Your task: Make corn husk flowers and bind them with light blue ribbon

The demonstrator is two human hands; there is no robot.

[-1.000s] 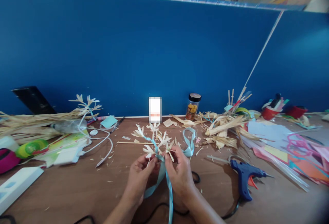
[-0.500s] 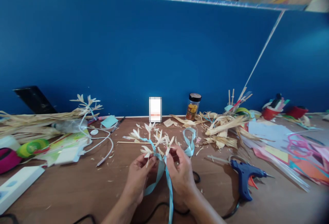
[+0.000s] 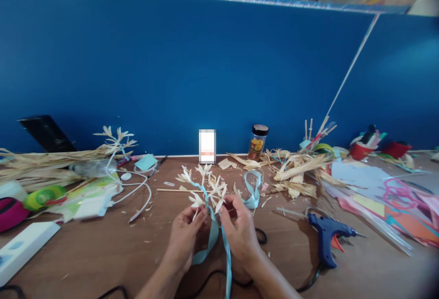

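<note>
Between my hands stands a spray of pale husk flowers (image 3: pixel 205 184), its branching stems wrapped in light blue ribbon. My left hand (image 3: pixel 185 232) pinches the spray low on its stem, thumb against fingers. On the other side my right hand (image 3: pixel 240 226) has thumb and fingers closed just below a single husk flower (image 3: pixel 220 204), which leans against the others. One length of blue ribbon (image 3: pixel 212 239) loops down between the hands. A blue-wrapped stem (image 3: pixel 227 262) runs down toward me beneath my right hand. The exact grip of the fingertips is partly hidden.
A blue glue gun (image 3: pixel 331 235) lies to the right. Behind are a coil of ribbon (image 3: pixel 253 189), a black-lidded jar (image 3: pixel 258 143) and dry husks (image 3: pixel 298 171). To the left are a white cable (image 3: pixel 146 184), a charger (image 3: pixel 96 203) and a power strip (image 3: pixel 27 248).
The single flower at my right hand has tipped and shifted left, closer to the other flowers. The spray has turned slightly. My left hand is almost still.
</note>
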